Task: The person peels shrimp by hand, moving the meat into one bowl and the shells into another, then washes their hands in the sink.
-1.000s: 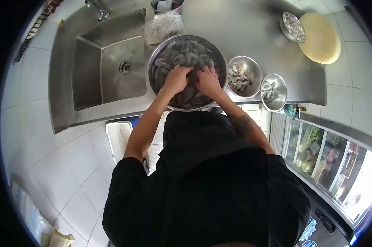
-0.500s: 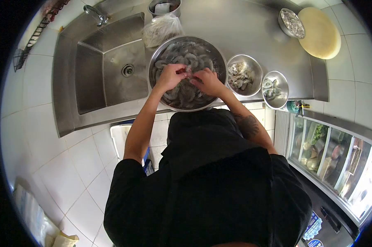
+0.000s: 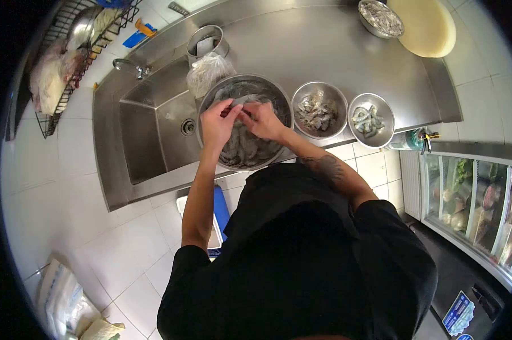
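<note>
The long metal bench [image 3: 318, 51] carries everything here, with the sink [image 3: 157, 141] set into its left end. In front of the person stands the large bowl [image 3: 290, 116], and in it lies a thick layer of grey shrimp [image 3: 242, 148] — by far the biggest share, seemingly with shells on. The round board [image 3: 432, 28] is at the far right. Beside the large bowl is the medium bowl [image 3: 343, 107] of what look like shells and heads; next to that, the small bowl [image 3: 384, 135] has only a modest heap of seemingly peeled shrimp [image 3: 367, 120]. So a little looks done and much left. The left hand [image 3: 216, 123] and right hand [image 3: 266, 122] meet over the large bowl, fingers curled in, fingertips nearly together — whether they pinch a shrimp, I cannot tell.
</note>
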Motion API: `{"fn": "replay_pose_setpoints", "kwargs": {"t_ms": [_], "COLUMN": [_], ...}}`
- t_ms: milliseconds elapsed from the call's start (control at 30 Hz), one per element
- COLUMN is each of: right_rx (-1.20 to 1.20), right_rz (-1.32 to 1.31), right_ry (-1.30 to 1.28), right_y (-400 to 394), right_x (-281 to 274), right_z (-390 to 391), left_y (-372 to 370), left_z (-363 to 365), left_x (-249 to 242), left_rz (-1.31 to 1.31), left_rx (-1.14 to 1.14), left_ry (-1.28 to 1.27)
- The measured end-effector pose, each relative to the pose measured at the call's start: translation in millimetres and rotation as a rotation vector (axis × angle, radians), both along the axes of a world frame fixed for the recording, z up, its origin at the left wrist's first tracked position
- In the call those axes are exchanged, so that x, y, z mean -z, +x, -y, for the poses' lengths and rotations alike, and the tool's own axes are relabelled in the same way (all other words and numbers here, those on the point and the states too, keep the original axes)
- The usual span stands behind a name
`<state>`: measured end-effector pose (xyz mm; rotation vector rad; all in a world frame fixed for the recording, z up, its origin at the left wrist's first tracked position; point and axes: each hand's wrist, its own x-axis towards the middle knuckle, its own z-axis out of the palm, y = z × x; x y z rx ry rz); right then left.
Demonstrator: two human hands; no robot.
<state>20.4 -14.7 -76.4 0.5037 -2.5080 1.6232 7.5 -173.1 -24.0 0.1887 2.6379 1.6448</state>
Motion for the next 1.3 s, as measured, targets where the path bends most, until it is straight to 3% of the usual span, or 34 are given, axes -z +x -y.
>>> {"fn": "replay_pose_setpoints", "kwargs": {"t_ms": [67,167,333,400,533,600,633,667,733,800,833,867,967,1067,1100,1133,1233,1267,1300], "right_rx": [0.054,0.113,0.067,-0.037,-0.138,0.042,0.142,0.24,0.533,0.529,0.457,0.377,0.124,0.03,-0.031,-0.041,-0.134,-0.157,-0.139], "right_rz": [-0.034,-0.029,0.049,0.218,0.302,0.26,0.31,0.356,0.16,0.119,-0.021,-0.164,-0.21,-0.22,-0.155,-0.257,-0.104,-0.111,-0.126], "right_ry": [-0.054,-0.102,-0.291,-0.359,-0.532,-0.438,-0.151,0.137,0.679,0.619,0.612,0.602,0.796,0.899,0.956,0.954,0.937,0.988,0.871], "right_y": [3.5,6.6,7.1,9.1,24.4,29.0,25.5,23.9,39.0,38.9,42.8,46.7,45.1,42.2,42.5,44.3,43.0,43.1,43.7], "right_x": [-1.4,-0.3,2.8,-0.7,-7.1,-9.5,-3.1,3.0,0.0,-7.0,-22.0,-31.3,-19.5,-7.6,-10.9,-5.6,-14.6,-10.8,-15.9], "right_z": [-3.3,-14.8,-27.9,-42.2,-74.1,-110.0,-133.7,-151.0,-160.5,-171.3,-173.3,-175.1,-186.4,-200.2,-204.5,-211.6,-215.9,-220.6,-218.2], "left_y": [0.4,4.8,8.8,1.3,-26.6,-29.2,-25.5,-22.3,-21.3,-20.5,-17.6,-16.6,-17.3,-21.1,-21.2,-18.1,1.4,8.3,12.4], "left_z": [-12.4,-33.3,-57.0,-53.5,-45.8,-43.9,-49.5,-54.3,-68.2,-92.2,-105.2,-117.8,-144.1,-158.0,-164.0,-168.1,-172.5,-167.8,-168.6], "left_x": [-3.4,-1.6,4.8,7.5,18.8,8.8,3.6,4.0,9.2,15.4,20.6,26.7,38.2,49.9,54.5,58.0,58.2,48.0,48.1], "left_rz": [-0.42,-0.624,-0.681,-0.682,-0.477,0.281,0.389,0.392,0.725,0.77,0.819,0.816,0.92,0.966,0.943,0.923,0.553,0.409,0.216], "left_rx": [0.049,0.077,0.036,-0.011,-0.286,-0.209,-0.177,-0.189,0.042,0.113,0.182,0.17,0.351,0.442,0.463,0.47,0.597,0.614,0.598], "left_ry": [-0.251,-0.351,-0.347,-0.326,-0.154,0.394,0.508,0.512,0.55,0.47,0.383,0.397,0.49,0.549,0.478,0.407,0.286,0.181,0.03]}}
